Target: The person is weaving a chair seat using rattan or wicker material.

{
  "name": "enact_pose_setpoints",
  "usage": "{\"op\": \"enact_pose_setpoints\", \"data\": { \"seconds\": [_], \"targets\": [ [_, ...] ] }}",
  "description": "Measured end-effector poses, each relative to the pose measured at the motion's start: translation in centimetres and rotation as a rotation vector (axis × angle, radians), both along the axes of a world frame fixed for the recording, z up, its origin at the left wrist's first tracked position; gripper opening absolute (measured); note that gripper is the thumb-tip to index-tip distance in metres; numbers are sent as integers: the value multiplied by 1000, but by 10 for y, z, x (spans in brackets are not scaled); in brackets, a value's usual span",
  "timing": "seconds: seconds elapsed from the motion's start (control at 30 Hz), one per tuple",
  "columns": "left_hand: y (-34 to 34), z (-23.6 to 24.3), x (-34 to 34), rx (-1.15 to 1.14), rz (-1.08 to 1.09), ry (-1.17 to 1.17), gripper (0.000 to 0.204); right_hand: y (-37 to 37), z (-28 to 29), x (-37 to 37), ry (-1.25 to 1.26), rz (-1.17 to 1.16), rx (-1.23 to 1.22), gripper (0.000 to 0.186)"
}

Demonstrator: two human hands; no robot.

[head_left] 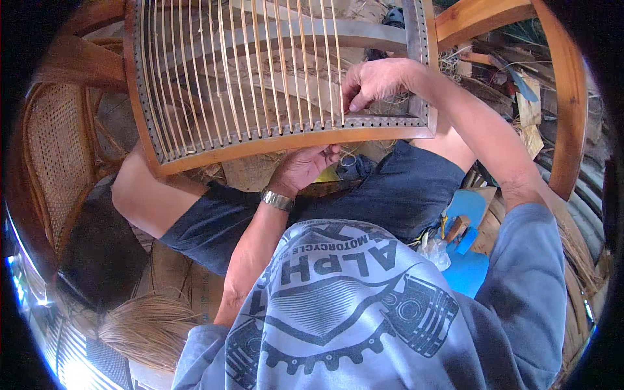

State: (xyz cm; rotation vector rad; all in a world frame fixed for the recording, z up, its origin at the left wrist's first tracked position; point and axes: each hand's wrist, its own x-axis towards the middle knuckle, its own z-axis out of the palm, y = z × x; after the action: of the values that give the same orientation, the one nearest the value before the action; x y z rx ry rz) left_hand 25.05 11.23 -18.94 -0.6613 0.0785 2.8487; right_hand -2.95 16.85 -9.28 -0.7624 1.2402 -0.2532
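Head view: one grey shirt (390, 312), dark lettering (338, 263) printed on it. One wooden frame (286, 142), many cane strands (267, 65) inside. Right hand (380, 81) inside frame's lower-right corner, grip at rightmost strand, clamped or not unclear; left hand (302, 169) under frame, grip unclear.

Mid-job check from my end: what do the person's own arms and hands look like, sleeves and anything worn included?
Both hands, left and right, are bare, with no gloves. The left wrist wears a silver-coloured, linked metal band, likely a watch strap; the right wrist shows nothing worn. The grey-blue sleeves are short, leaving both forearms uncovered.
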Motion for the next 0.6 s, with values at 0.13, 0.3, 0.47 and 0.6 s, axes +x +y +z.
{"op": "enact_pose_setpoints", "data": {
  "seconds": [0.13,0.3,0.47,0.6],
  "targets": [
    [0,-9,-4,90,-12,28,35,5,-13,2,-182,-6,60,24],
    [1,-15,-5,103,120,21,28,-1,-26,4,-266,-49,168,26],
    [-1,-13,-6,76,206,-48,36,-6,-27,6,-380,-71,215,23],
    [-7,-13,-1,49,193,28,44,-19,-20,7,-267,41,221,24]
  ]
}}
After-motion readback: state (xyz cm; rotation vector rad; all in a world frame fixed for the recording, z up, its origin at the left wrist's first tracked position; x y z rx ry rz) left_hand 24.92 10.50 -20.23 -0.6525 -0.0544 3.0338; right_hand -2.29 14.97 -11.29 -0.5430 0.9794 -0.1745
